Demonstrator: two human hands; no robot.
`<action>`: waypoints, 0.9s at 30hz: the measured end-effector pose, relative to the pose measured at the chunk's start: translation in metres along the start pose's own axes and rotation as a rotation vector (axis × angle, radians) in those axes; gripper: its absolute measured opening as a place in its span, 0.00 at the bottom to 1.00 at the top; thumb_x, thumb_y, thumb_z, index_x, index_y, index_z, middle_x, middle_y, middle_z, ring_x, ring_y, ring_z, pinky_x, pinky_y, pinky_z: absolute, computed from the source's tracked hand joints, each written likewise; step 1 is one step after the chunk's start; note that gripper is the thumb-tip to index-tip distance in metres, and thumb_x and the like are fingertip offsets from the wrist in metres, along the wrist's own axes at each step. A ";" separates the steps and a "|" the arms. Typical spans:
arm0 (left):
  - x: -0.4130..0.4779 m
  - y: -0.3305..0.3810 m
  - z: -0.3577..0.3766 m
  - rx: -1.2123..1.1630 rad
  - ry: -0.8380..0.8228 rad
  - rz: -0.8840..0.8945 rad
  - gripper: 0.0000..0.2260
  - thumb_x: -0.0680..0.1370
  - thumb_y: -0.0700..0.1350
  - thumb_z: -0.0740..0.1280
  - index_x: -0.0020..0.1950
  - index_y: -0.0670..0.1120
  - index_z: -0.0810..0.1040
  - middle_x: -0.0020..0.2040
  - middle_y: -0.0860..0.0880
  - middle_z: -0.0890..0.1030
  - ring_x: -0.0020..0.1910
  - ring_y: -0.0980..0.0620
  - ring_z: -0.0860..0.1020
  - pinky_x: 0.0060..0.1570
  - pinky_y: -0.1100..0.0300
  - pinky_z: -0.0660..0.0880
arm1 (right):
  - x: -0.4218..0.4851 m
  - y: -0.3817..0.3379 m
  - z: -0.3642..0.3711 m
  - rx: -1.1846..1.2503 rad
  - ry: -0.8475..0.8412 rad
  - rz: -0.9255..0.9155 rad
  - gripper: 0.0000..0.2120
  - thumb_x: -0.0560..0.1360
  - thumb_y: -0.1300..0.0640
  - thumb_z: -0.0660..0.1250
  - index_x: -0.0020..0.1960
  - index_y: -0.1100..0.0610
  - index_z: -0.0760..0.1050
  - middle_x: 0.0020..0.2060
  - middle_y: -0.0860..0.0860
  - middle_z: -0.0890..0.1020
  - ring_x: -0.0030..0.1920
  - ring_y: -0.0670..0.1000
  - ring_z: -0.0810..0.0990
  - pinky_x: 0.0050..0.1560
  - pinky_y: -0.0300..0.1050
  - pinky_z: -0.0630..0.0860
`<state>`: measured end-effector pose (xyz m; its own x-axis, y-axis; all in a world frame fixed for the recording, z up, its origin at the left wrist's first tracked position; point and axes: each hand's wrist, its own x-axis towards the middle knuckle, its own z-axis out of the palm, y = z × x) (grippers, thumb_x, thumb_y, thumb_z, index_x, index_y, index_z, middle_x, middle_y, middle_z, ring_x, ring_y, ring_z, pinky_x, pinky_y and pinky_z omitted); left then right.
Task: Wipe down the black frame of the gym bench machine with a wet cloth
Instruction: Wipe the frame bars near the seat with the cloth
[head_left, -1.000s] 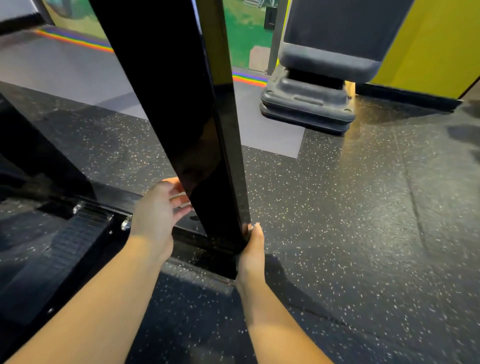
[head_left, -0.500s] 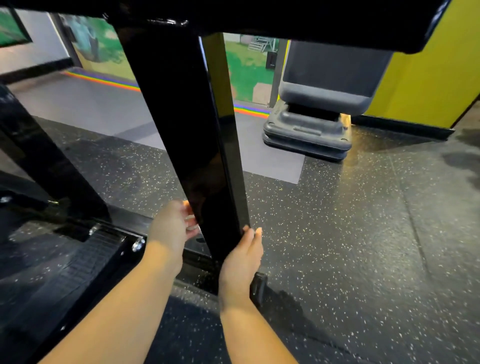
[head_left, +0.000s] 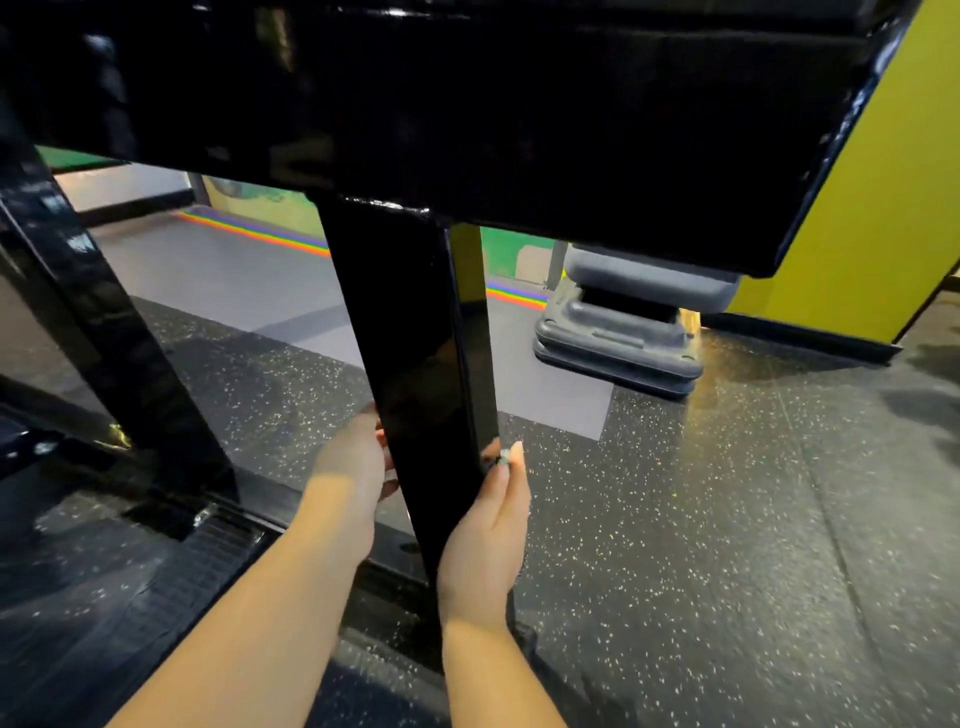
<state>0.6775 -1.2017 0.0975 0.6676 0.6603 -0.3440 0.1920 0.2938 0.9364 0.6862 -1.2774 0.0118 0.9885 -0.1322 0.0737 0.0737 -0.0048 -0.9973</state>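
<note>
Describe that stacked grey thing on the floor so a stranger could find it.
Start at the yellow wall on the right and follow its base leftwards. There, on a plain grey floor mat, sits the grey step platform: low, moulded, layered blocks, matte grey beside the glossy black frame.

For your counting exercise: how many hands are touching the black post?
2. The left hand is on the post's left side; the right hand is on its right edge. No cloth is visible; it may be hidden behind.

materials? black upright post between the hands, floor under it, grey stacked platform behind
Upright post: likely painted or powder-coated steel, high gloss; mirror-like reflections.
Floor: looks like rubber gym matting, matte black with pale flecks.
Grey platform: probably moulded plastic, matte, rounded edges.
</note>
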 end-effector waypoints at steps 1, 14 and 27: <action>-0.002 0.007 0.001 -0.006 0.000 0.005 0.12 0.82 0.48 0.56 0.43 0.49 0.76 0.40 0.49 0.79 0.43 0.50 0.78 0.53 0.51 0.74 | 0.005 -0.012 0.001 -0.002 -0.014 0.050 0.21 0.82 0.45 0.48 0.74 0.45 0.62 0.71 0.41 0.67 0.73 0.43 0.61 0.73 0.44 0.58; 0.001 0.053 -0.013 -0.212 -0.068 0.119 0.16 0.82 0.49 0.53 0.43 0.46 0.76 0.42 0.46 0.80 0.39 0.49 0.77 0.43 0.59 0.73 | 0.016 -0.080 0.015 -0.073 -0.098 -0.644 0.20 0.79 0.47 0.53 0.69 0.36 0.54 0.72 0.39 0.63 0.72 0.39 0.61 0.72 0.44 0.62; 0.032 0.063 -0.020 -0.270 -0.299 -0.006 0.20 0.83 0.49 0.53 0.37 0.43 0.75 0.37 0.46 0.78 0.37 0.47 0.76 0.49 0.56 0.71 | 0.034 -0.182 0.012 -0.585 -0.056 -1.679 0.16 0.79 0.66 0.59 0.61 0.57 0.79 0.57 0.57 0.79 0.58 0.57 0.72 0.61 0.54 0.71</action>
<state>0.6969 -1.1481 0.1437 0.8547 0.4393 -0.2768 0.0272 0.4944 0.8688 0.7082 -1.2690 0.1964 -0.0887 0.4160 0.9050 0.8722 -0.4063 0.2723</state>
